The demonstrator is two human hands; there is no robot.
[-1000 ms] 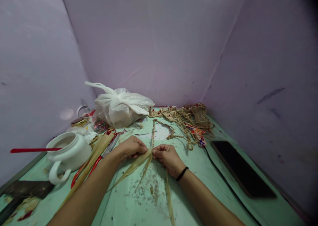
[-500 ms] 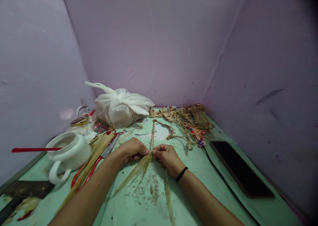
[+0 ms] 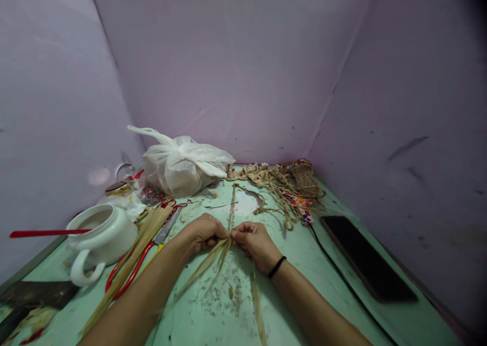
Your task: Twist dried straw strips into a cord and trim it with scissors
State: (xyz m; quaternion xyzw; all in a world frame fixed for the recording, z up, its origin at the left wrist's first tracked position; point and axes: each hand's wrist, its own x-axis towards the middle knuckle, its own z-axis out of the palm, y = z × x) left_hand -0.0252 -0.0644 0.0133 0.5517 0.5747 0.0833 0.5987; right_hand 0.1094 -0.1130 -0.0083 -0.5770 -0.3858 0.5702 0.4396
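A pale green tabletop (image 3: 190,320), scuffed and speckled, carries everything. A slim tan braided strand (image 3: 233,209) runs along it away from the grip of the left hand (image 3: 209,232) and right hand (image 3: 253,240). Beyond the grip, slightly left, sits a knotted white plastic bag (image 3: 178,168); beyond it to the right, a tangle of brown twine (image 3: 283,183). Left of the grip lie red-handled metal scissors (image 3: 164,233), then a round white pot (image 3: 110,242), and farther out a dark flat blade (image 3: 43,294). Right of it, a black cable (image 3: 342,280) and a black rectangular slab (image 3: 367,257) lie flat. Nearer than the grip is a small brown flake (image 3: 230,291).
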